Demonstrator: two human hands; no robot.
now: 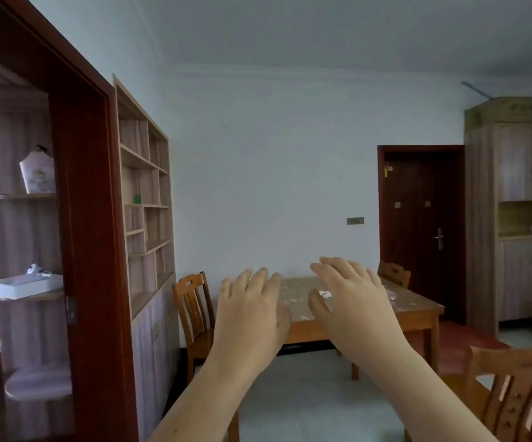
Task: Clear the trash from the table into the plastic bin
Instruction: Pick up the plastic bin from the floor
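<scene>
A wooden table [418, 309] stands across the room against the far wall. Small pale scraps of trash lie on its top: a white crumpled piece [324, 294] shows between my hands, and a clear wrapper [391, 295] lies toward the right. My left hand [252, 307] and my right hand [351, 301] are raised in front of me, backs toward the camera, fingers spread, holding nothing. They hide much of the tabletop. No plastic bin is in view.
A wooden chair [194, 314] stands at the table's left end, another [394, 274] behind it, a third [513, 393] close at the lower right. A red-brown door frame [92, 250] and shelving [146, 218] line the left. A dark door [424, 231] and a cabinet [526, 218] are at the right.
</scene>
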